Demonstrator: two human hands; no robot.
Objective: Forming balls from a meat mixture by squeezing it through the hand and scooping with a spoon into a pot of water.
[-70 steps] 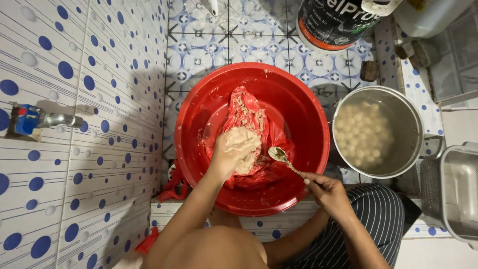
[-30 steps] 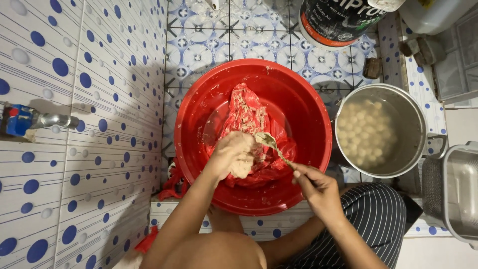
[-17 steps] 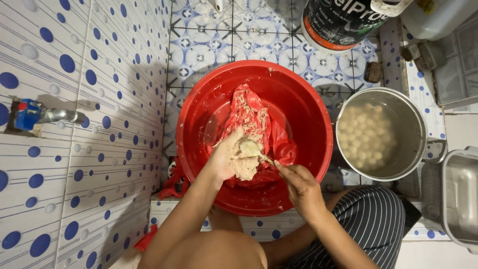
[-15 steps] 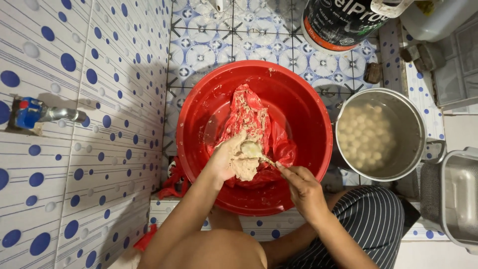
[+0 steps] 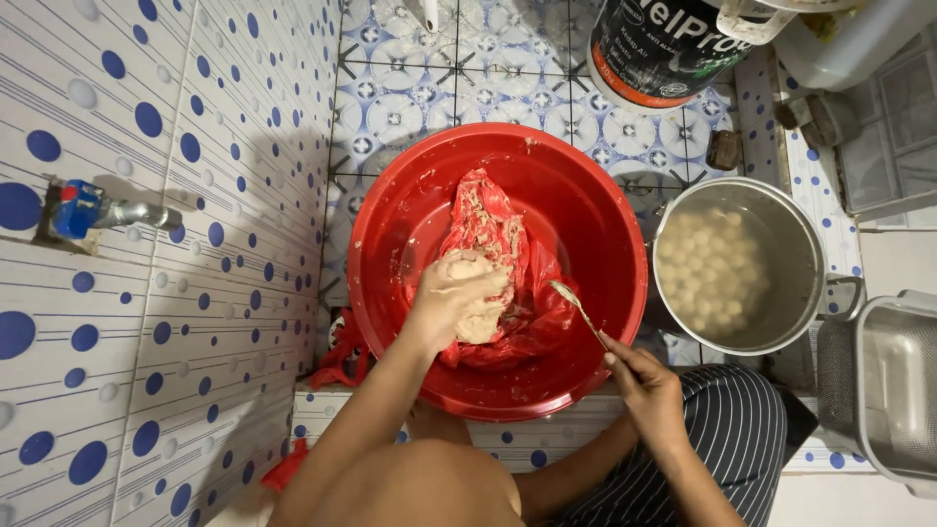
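A big red basin (image 5: 605,215) stands on the tiled floor with a red plastic bag (image 5: 488,220) smeared with pale paste lying inside. My left hand (image 5: 451,298) is closed around a lump of beige dough (image 5: 480,320) over the bag. My right hand (image 5: 644,381) grips the handle of a metal spoon (image 5: 574,304) at the basin's right rim; the spoon bowl points toward the dough, a little apart from it.
A steel pot (image 5: 737,263) of small pale balls in cloudy liquid sits right of the basin. A metal strainer basket (image 5: 893,385) is at far right. A dark paint bucket (image 5: 664,49) stands behind. A tap (image 5: 107,210) juts from the dotted tile wall at left.
The spoon had been at the dough in my left hand; my right hand has pulled it back to the right, away from the lump.
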